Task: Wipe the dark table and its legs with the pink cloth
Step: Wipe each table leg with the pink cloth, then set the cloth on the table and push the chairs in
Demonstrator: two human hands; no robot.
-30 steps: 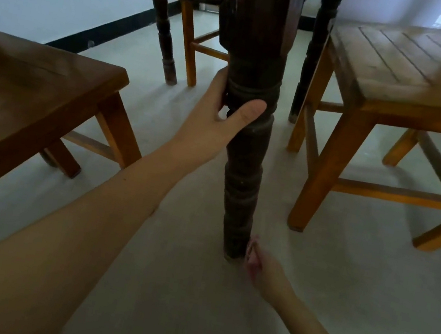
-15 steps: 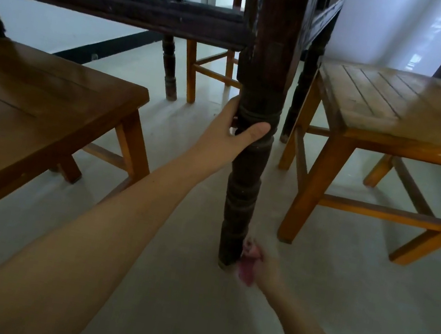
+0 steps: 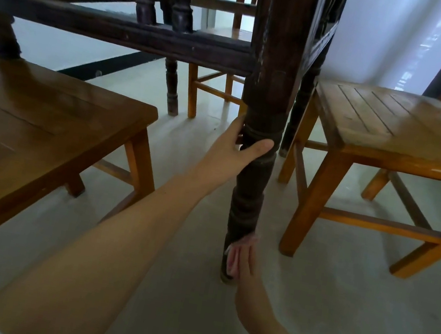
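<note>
Two hands work one dark turned leg [image 3: 253, 172]: left hand [image 3: 237, 152] grips it midway, right hand [image 3: 245, 261] presses the crumpled pink cloth [image 3: 237, 252] near its foot.

The dark table leg [image 3: 257, 155] was flanked closely by a wooden stool [image 3: 46, 120] on the left and a wooden chair [image 3: 394, 131] on the right. Narrow strips of bare floor [image 3: 320, 314] were left between them; a dark crossbar [image 3: 114, 29] barred the space overhead.
</note>
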